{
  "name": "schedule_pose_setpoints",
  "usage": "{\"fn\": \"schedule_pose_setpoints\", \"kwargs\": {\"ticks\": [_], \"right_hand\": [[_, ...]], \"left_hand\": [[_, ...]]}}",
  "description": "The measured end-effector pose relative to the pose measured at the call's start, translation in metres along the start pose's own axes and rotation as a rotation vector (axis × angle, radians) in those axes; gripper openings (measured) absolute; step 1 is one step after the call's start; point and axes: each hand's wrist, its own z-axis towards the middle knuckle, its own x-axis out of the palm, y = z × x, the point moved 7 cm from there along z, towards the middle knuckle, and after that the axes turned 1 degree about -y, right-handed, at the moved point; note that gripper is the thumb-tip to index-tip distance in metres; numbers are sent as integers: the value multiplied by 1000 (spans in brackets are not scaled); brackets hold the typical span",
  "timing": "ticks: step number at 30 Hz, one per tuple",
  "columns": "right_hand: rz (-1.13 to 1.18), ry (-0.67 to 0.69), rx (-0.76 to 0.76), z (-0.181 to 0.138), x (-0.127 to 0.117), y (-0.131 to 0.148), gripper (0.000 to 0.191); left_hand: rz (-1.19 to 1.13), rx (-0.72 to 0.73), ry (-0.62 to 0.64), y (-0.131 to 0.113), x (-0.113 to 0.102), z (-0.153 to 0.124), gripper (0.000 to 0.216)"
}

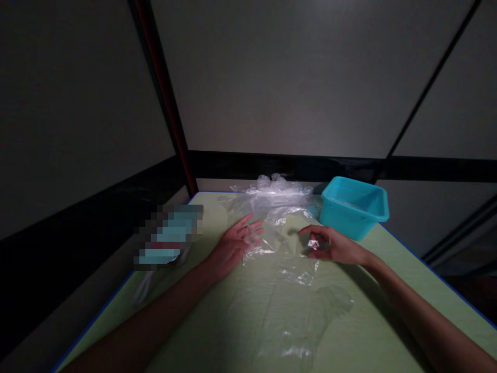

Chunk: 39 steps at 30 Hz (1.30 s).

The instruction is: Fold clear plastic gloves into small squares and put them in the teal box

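A clear, thin plastic bag (pixel 289 305) lies spread across the middle of the table, its wrinkles shining. My left hand (pixel 235 243) is at the bag's left side, palm partly turned up and fingers spread, with nothing gripped. On the other side, my right hand (pixel 334 246) has its index finger and thumb apart. A crumpled, shiny bit of the plastic shows inside its curled fingers. Behind both hands sits a heap of clear plastic bags (pixel 277 194), loosely bunched.
A turquoise plastic basin (pixel 349 223) stands at the back right of the pale green table (pixel 217 321), which has a blue edge. To the left lies a blurred-out item (pixel 171 235) with a pale strap beside it. Grey wall panels close off the back and left.
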Motion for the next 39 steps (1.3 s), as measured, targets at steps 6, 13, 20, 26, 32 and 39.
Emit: {"fn": "schedule_pose_setpoints", "kwargs": {"ticks": [6, 13, 20, 26, 32, 39], "right_hand": [[-5, -41, 5, 1, 0, -3, 38], [-287, -360, -40, -2, -8, 12, 20], [-81, -213, -17, 4, 19, 16, 17], [90, -181, -12, 5, 25, 22, 19], [253, -184, 27, 8, 40, 20, 31], [356, -140, -29, 6, 52, 27, 49]], "left_hand": [[354, 244, -240, -16, -17, -2, 64], [640, 400, -332, -27, -10, -14, 41], [1113, 480, 345, -6, 57, -39, 28], [1470, 424, 782, 23, 87, -74, 52], [1461, 349, 873, 28, 93, -84, 64], [1462, 353, 888, 28, 92, -87, 64]]}}
